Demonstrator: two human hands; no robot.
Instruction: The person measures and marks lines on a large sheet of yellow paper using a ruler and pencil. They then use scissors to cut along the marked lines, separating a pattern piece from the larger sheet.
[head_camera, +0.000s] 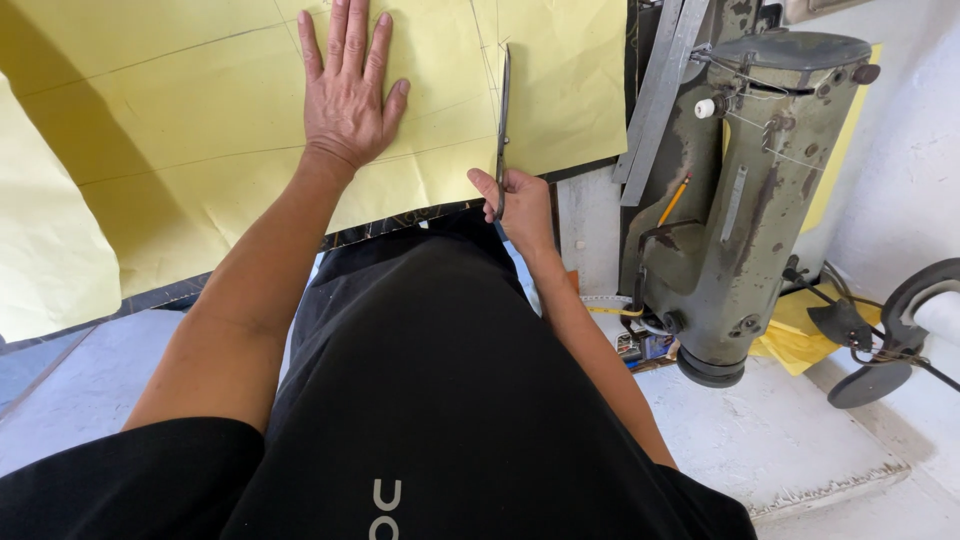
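Observation:
A large sheet of yellow paper (200, 110) with pencil lines lies over dark patterned fabric (395, 225) on the table. My left hand (347, 90) presses flat on the paper, fingers spread. My right hand (520, 205) grips the handles of long dark scissors (503, 110) at the paper's near edge. The blades point away from me along a drawn line, partway into the sheet.
An old green sewing machine (745, 190) stands at the right, a yellow pencil (673, 200) tucked against it. Metal rulers (660, 85) lean beside the paper's right edge. A handwheel and belt (905, 320) sit at far right. My black shirt fills the foreground.

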